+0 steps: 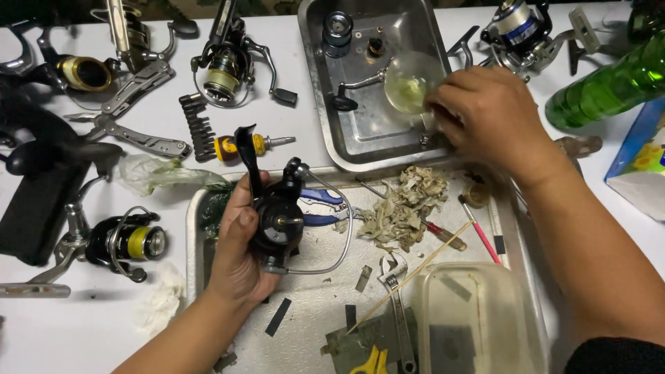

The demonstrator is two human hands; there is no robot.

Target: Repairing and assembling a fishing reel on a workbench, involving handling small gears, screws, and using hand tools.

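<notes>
- white table: crowded from 9 to 3 o'clock with spinning reels, folding pliers and a green bottle; bare room only near 7 o'clock.
- near metal tray: littered with crumpled paper scraps, a small adjustable wrench, a thin wooden stick and a clear plastic box at 5 o'clock; little free floor.
- far steel tray, at 12 o'clock: holds a small clear cup of pale grease near its right rim.
- left hand: fingers clamped round the black reel body, held over the near tray, bail wire hanging out to 3 o'clock.
- right hand: at 1 o'clock, fingertips at the grease cup; whether they pinch anything i cannot tell.
- step, as i judge it: fetching grease for the opened reel; next calls for a short carry toward 8 o'clock, clearing the raised tray rims.
</notes>
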